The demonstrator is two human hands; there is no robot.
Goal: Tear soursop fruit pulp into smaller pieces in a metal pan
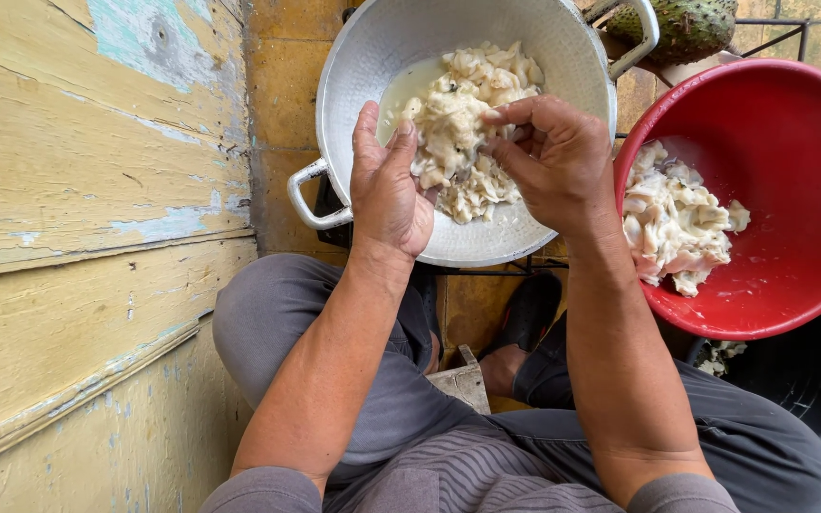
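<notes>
Both hands over the metal pot: left hand cupped under a clump of white pulp, right hand pinching into it w/ fingertips. Best to work small bits, keep it low over the pot so drips land inside. Pulp looks wet, stringy, cream-white; prob. a dark seed inside, hard to tell. More pulp in the red basin.

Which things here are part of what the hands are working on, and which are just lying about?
In use:
left hand
right hand
white fruit pulp
metal pot
red basin with more pulp

Lying about:
spiky green fruit
black bucket
yellow wooden wall
</notes>
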